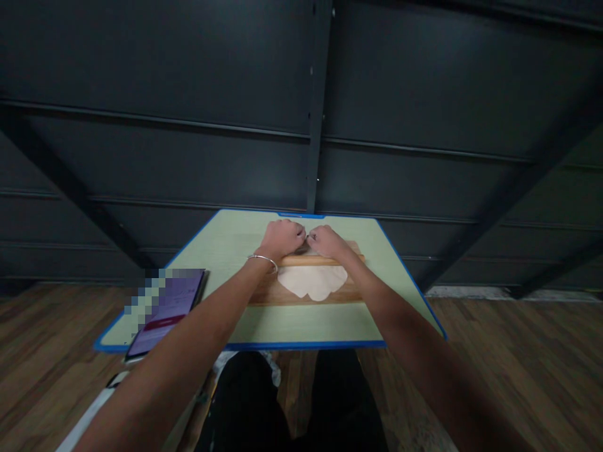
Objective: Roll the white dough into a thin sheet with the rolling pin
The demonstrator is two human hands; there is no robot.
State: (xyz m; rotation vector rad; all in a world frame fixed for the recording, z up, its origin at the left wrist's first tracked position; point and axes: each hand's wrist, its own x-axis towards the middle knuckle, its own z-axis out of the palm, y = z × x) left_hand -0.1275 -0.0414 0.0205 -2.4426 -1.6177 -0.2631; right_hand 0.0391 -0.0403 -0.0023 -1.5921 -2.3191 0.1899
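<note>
On a wooden board [264, 295] lies a pale, thin sheet that looks like rolled-out dough [313, 280], with a lobed near edge. A wooden rolling pin [325, 259] rests crosswise along its far side, below my wrists. Beyond the pin, my left hand [284, 237] is closed, its fingers curled in. My right hand [326, 241] is also closed, its knuckles close to the left one. Whatever the fingers pinch is too small and hidden to make out. A bracelet [264, 258] circles my left wrist.
The board sits on a pale green table [311, 323] with a blue rim. A tablet-like device [172, 307], partly pixelated, lies at the table's left. Dark metal panels [235, 163] stand behind the table. Below are my legs [249, 402] and a wood-look floor [518, 351].
</note>
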